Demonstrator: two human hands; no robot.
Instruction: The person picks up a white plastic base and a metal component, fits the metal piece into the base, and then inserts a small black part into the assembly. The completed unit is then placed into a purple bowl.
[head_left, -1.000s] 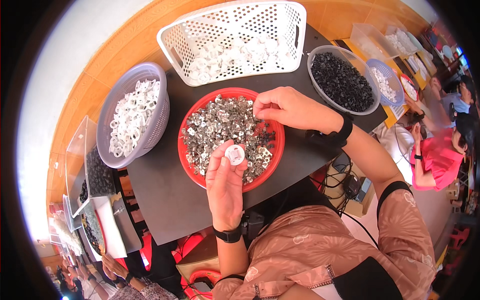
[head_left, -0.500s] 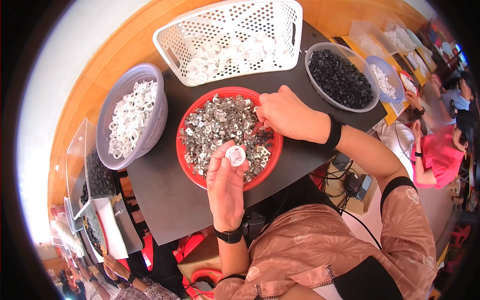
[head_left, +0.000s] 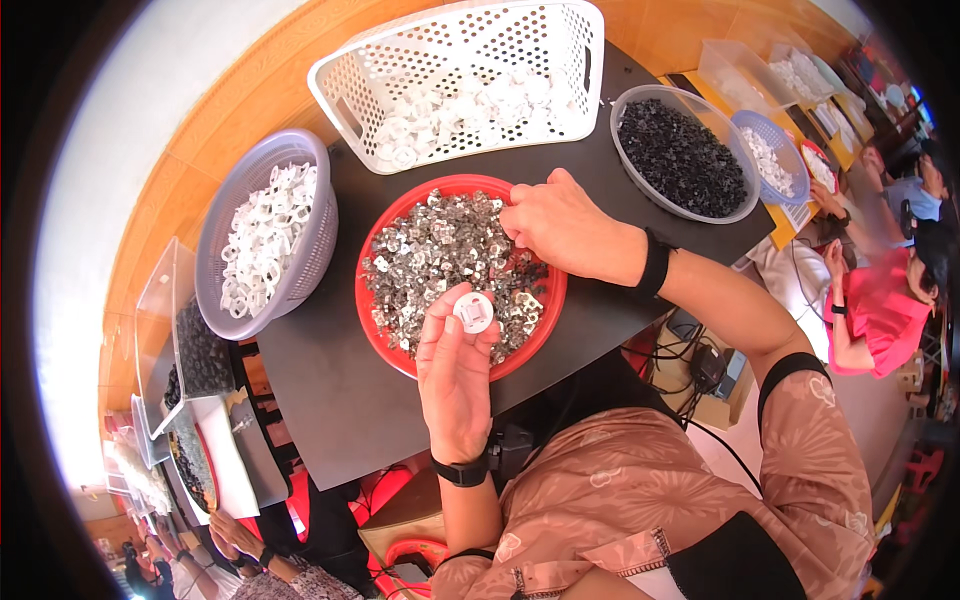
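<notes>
My left hand point(head_left: 455, 365) pinches a round white plastic part point(head_left: 474, 312) with a recess in its face. It is held just above the near side of a red bowl point(head_left: 377, 345). Small silvery metal parts point(head_left: 430, 250) are heaped in the bowl. At the bowl's far right side, my right hand point(head_left: 565, 222) has its fingers closed together over the metal parts. Its fingertips are partly hidden, and whatever may be between them does not show.
A white perforated basket point(head_left: 350, 110) of white parts stands behind the bowl. Left of it is a greyish-purple basket point(head_left: 322, 235) of white rings; at the right, a clear tub point(head_left: 735, 215) holds black parts. Other people sit along both sides, one in a pink top point(head_left: 880, 320).
My right hand has shifted slightly left and up over the metal parts. My left hand still holds the white part in nearly the same place.
</notes>
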